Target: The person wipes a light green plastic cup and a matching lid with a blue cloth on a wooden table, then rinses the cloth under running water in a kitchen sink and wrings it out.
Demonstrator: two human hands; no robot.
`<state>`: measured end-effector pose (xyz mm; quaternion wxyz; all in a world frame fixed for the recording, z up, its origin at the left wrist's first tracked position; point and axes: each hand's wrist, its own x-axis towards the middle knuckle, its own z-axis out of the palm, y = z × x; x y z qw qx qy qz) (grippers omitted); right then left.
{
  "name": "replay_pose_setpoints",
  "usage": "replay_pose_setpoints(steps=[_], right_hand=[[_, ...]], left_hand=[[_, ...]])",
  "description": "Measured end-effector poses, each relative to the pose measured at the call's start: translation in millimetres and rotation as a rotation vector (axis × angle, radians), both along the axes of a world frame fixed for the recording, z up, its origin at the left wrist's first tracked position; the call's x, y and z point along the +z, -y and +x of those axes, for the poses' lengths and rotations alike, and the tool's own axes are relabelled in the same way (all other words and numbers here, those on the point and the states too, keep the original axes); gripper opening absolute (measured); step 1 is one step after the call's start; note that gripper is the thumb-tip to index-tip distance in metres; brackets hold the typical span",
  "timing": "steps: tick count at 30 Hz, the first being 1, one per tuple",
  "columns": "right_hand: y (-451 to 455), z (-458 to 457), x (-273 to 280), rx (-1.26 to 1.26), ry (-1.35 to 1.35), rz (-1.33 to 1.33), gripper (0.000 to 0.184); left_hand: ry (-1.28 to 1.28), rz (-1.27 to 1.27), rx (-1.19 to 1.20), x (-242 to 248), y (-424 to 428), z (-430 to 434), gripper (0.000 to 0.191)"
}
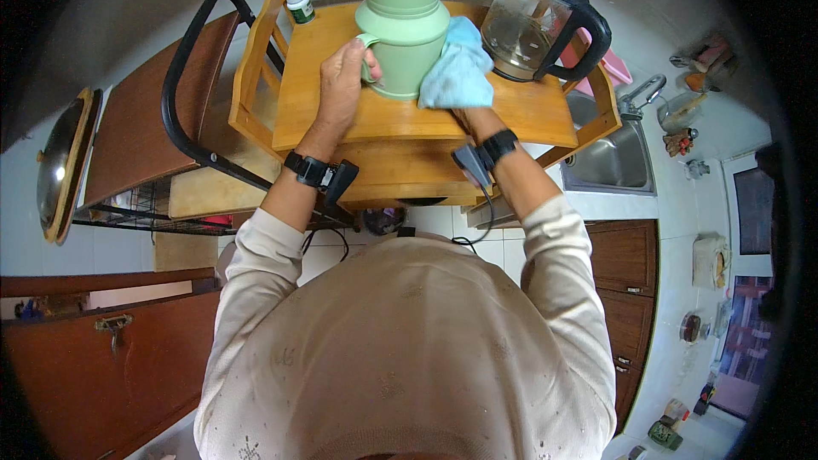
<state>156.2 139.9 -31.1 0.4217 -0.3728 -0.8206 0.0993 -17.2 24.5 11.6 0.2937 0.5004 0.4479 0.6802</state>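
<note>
A pale green thermos jug (409,54) with a lid stands upright on a small wooden table (319,105). My left hand (348,76) is closed around the jug's side handle. Over my right hand (474,116) lies a light blue cloth (457,73), which hides the fingers. The cloth is pressed against the jug's right side. Just right of it stands a glass electric kettle (524,22) with a black lid and handle. Both wrists wear black straps with small devices on them.
A small white-capped bottle (300,6) stands at the table's back left corner. Wooden side rails (252,76) bound the table. To the right is a steel sink (613,153) with a faucet (642,96); a pink plastic container (607,64) sits behind the kettle. A black tubular frame (172,76) rises at left.
</note>
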Motion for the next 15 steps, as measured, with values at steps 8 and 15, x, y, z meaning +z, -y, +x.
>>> replay_pose_setpoints(steps=[8, 15], right_hand=[[57.6, 34.7, -7.2, 0.045, -0.117, -0.075, 0.044], [58.3, 13.1, 12.8, -0.059, -0.382, 0.048, 0.042]], left_hand=[[-0.316, -0.101, -0.068, 23.2, -5.9, 31.6, 0.038], [-0.270, -0.120, -0.007, 34.5, -37.6, 69.9, 0.039]])
